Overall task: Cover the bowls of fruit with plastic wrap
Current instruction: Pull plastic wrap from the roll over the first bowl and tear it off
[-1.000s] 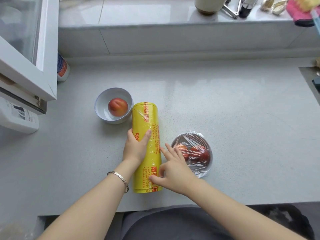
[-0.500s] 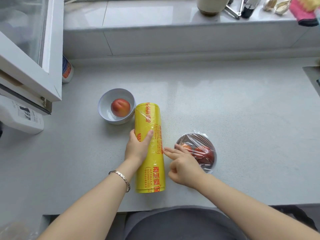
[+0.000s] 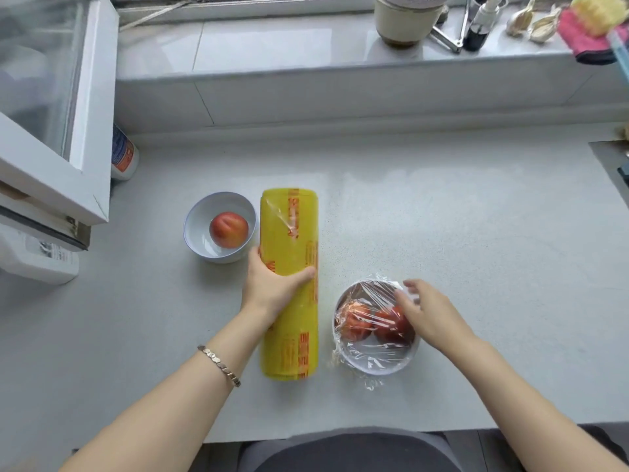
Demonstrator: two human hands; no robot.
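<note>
The long yellow roll of plastic wrap (image 3: 289,229) lies flat on the pale grey desk (image 3: 476,250). Its long side points straight away from the person, from near to far.

The open white bowl (image 3: 200,233) with one round red fruit (image 3: 228,229) sits just beside the far end of the roll, on its left. This bowl has no wrap on it yet. The left hand (image 3: 272,289) is the nearer one to it. That hand lies across the middle of the roll and grips it, with the thumb over the top and the fingers curled down the left side.

On the other side of the roll, near the person, is the white bowl covered with clear wrap (image 3: 374,366). The right hand (image 3: 430,315) is over its far right edge, with the fingers loose and spread and nothing held. The fingertips are blurry, so I cannot tell if they touch the wrap.

I think the wrap must next be pulled to the left, over the open bowl. A crinkly loose edge shows near the far end of the roll, but it is hard to see where it starts. The shiny wrap makes the fruit under it hard to count.
</note>
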